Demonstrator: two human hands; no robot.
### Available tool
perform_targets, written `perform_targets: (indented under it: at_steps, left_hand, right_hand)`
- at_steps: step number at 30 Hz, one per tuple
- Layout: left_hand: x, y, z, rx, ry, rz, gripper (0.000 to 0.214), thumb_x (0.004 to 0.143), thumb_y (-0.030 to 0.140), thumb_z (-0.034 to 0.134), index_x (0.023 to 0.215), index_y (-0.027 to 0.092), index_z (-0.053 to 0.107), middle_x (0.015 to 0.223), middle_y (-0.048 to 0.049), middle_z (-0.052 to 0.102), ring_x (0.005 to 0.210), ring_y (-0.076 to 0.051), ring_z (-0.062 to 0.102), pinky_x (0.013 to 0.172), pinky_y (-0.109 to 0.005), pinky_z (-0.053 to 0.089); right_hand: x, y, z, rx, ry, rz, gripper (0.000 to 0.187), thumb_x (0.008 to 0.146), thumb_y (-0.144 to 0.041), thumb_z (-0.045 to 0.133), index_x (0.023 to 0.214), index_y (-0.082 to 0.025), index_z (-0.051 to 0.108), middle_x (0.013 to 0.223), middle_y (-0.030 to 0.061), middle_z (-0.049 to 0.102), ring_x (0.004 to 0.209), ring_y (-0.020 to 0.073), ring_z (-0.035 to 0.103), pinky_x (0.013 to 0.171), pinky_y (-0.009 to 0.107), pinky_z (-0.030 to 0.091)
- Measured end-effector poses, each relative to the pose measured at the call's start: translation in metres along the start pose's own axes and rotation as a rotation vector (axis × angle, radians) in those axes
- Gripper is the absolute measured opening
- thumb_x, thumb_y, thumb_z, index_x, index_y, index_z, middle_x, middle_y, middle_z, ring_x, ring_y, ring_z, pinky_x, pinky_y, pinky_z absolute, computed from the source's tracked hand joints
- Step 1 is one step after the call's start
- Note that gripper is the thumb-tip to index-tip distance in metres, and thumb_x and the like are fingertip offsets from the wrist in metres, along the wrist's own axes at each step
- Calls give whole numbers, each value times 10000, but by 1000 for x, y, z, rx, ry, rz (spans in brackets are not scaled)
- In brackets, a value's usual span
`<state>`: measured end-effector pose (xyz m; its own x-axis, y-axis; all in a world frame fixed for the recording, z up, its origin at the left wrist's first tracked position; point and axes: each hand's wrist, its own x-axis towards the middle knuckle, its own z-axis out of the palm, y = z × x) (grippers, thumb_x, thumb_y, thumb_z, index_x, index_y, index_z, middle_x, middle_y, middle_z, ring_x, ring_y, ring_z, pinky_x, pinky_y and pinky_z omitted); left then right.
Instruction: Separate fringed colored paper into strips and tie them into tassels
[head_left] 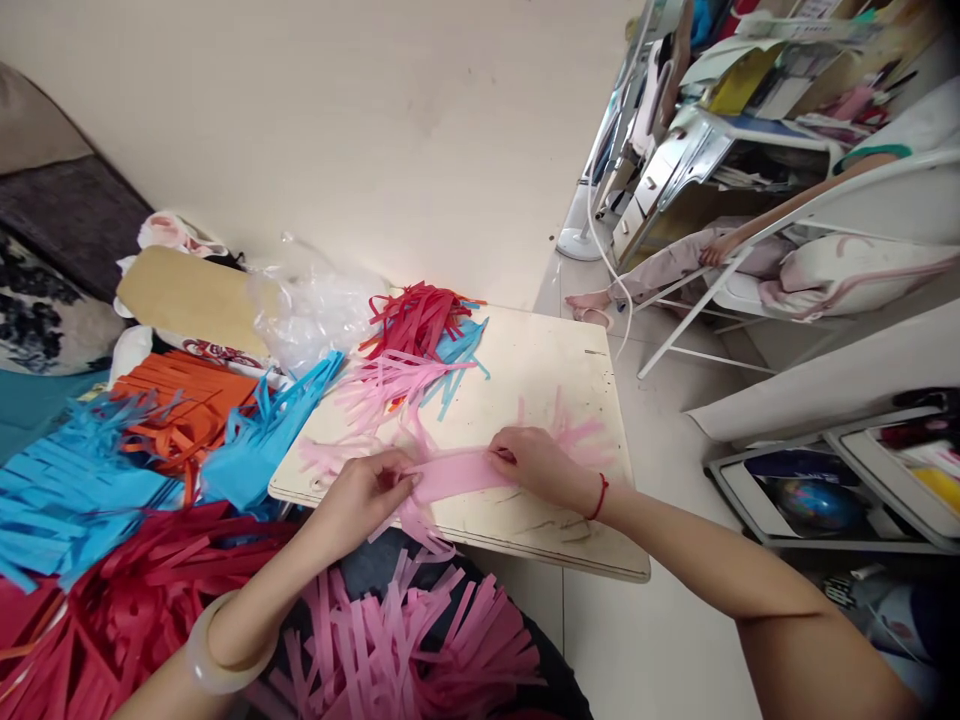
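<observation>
A pink fringed paper strip point(459, 476) is stretched between my two hands over a pale wooden board point(559, 350). My left hand point(371, 497) pinches its left end, where fringes hang over the board's near edge. At the other end, my right hand point(536, 462) grips the strip with curled fingers; pink fringe spreads out beyond it. Behind them on the board lie a red tassel bundle point(424, 318), a blue one point(459, 350) and loose pink fringe point(394, 378). More pink fringed paper point(420, 640) lies across my lap.
To the left lie blue fringed paper point(82, 490), orange fringed paper point(184, 400) and red fringed paper point(150, 590). A clear plastic bag point(315, 310) is beside the board, against the wall. At right, a person sits on a white folding chair point(847, 215) near cluttered shelves.
</observation>
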<state>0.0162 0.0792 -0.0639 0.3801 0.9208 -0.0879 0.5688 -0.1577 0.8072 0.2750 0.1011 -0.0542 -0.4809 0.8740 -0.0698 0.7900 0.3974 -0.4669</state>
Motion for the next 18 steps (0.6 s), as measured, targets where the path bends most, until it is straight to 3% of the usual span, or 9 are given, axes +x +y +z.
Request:
perform_targets:
  at_steps: [4, 8, 11, 13, 15, 18]
  left_hand:
    - [7, 3, -4, 131, 28, -73, 101, 816, 267, 486, 855, 188, 534, 585, 41, 554, 523, -128, 498, 524, -219, 331]
    - [13, 1, -8, 261, 57, -85, 176, 827, 303, 495, 934, 181, 562, 636, 8, 604, 564, -156, 550, 551, -243, 369]
    - [9, 4, -13, 285, 111, 52, 317, 822, 402, 556, 1024, 160, 591, 796, -46, 650, 717, -194, 603, 654, -290, 452]
    - [3, 8, -15, 289, 133, 202, 452, 789, 437, 631, 1139, 157, 573, 991, -94, 648, 909, -231, 607, 791, -341, 483]
    - [-3, 13, -11, 317, 90, 326, 525, 765, 435, 680, 1201, 171, 555, 1119, -118, 614, 1046, -256, 575, 880, -379, 480]
    - [-8, 17, 8, 358, -22, 434, 414, 790, 366, 676, 1150, 176, 599, 1147, -121, 611, 1083, -254, 570, 914, -390, 485]
  right_hand:
    - [8, 1, 3, -59, -55, 29, 198, 802, -113, 546, 607, -139, 527, 602, -14, 496, 558, 83, 353, 569, 222, 238]
    - [12, -1, 0, -97, -89, 51, 188, 812, -113, 541, 627, -138, 539, 614, 0, 533, 555, 85, 372, 567, 224, 238]
    - [6, 0, -4, -95, -49, 36, 192, 856, -147, 516, 675, -145, 577, 640, 12, 584, 562, 95, 426, 568, 230, 255]
    - [-4, 3, -6, -81, 38, -60, 187, 892, -204, 510, 742, -155, 610, 683, 22, 621, 615, 113, 493, 613, 238, 306]
    - [-16, 6, -6, -53, 127, -218, 187, 913, -292, 528, 829, -162, 633, 745, 35, 649, 701, 133, 548, 716, 264, 367]
    - [-31, 7, -4, -8, 143, -389, 263, 896, -411, 569, 953, -165, 644, 825, 52, 668, 804, 155, 581, 836, 310, 398]
